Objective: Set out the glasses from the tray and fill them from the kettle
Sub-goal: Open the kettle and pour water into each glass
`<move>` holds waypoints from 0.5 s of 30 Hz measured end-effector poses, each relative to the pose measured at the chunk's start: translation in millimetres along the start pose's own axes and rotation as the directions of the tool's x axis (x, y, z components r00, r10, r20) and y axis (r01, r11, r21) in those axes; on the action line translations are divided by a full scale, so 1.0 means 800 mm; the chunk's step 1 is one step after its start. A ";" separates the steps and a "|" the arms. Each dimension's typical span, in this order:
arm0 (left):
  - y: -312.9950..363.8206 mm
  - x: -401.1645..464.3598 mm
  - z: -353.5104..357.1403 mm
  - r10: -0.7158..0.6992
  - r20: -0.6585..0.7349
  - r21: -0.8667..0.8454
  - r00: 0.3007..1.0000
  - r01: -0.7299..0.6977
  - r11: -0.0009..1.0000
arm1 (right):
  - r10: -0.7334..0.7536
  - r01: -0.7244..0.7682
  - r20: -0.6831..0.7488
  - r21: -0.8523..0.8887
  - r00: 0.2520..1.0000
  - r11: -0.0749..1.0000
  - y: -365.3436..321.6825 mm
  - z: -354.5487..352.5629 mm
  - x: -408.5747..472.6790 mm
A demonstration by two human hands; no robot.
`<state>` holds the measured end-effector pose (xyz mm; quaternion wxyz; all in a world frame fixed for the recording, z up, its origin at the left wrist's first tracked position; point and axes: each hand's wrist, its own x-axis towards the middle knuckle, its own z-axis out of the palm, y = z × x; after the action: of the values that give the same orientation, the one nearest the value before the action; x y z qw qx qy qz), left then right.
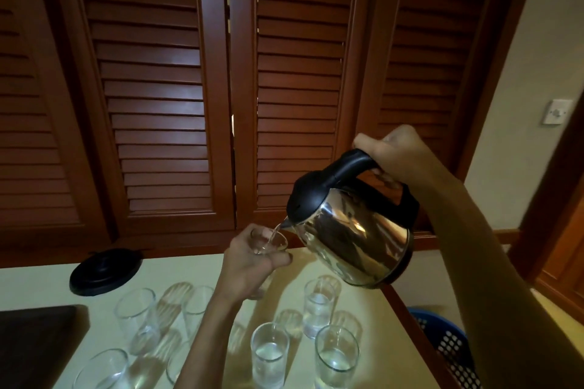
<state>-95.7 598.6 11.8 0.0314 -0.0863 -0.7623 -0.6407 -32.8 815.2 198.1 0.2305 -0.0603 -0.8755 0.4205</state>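
Note:
My right hand grips the black handle of a steel kettle, which is tilted to the left. A thin stream of water runs from its spout into a clear glass that my left hand holds raised above the table. Three glasses with water in them stand at the front right, one being the glass. Empty glasses stand to the left, such as the glass. The dark tray lies at the lower left.
The kettle's round black base sits at the back left of the pale table. Brown louvred doors stand close behind. A blue perforated basket is on the floor to the right of the table's edge.

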 end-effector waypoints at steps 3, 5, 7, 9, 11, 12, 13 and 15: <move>0.017 0.003 0.002 0.016 0.011 -0.018 1.000 -0.016 1.000 | 0.036 -0.031 -0.048 0.100 0.998 0.994 0.014 -0.004 -0.012; 0.025 0.006 0.002 0.025 0.011 -0.047 1.000 -0.025 0.999 | 0.058 -0.044 -0.086 0.150 0.995 0.988 0.025 -0.008 -0.018; 0.032 0.006 0.002 0.037 0.013 -0.060 0.999 -0.036 0.998 | 0.070 -0.044 -0.112 0.217 0.991 0.975 0.037 -0.011 -0.026; 0.037 0.004 0.003 0.048 0.023 -0.059 0.999 -0.046 0.997 | 0.120 -0.074 -0.135 0.309 0.984 0.948 0.051 -0.011 -0.037; 0.037 0.000 0.004 0.052 0.007 -0.060 0.999 -0.052 0.997 | 0.212 -0.136 -0.147 0.408 0.966 0.903 0.066 -0.010 -0.049; 0.034 -0.002 0.005 0.046 -0.008 -0.067 0.999 -0.047 0.997 | 0.250 -0.162 -0.139 0.457 0.958 0.874 0.072 -0.008 -0.056; 0.029 -0.002 0.004 0.035 -0.021 -0.072 0.999 -0.037 0.997 | 0.276 -0.180 -0.124 0.501 0.953 0.846 0.078 -0.007 -0.062; 0.020 -0.005 0.004 0.022 -0.039 -0.050 0.999 -0.024 0.998 | 0.300 -0.198 -0.092 0.566 0.949 0.800 0.085 -0.004 -0.071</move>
<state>-88.8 604.0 25.9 0.0511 -0.0833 -0.7441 -0.6609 12.7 844.1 127.8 0.2572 -0.1435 -0.6778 0.6737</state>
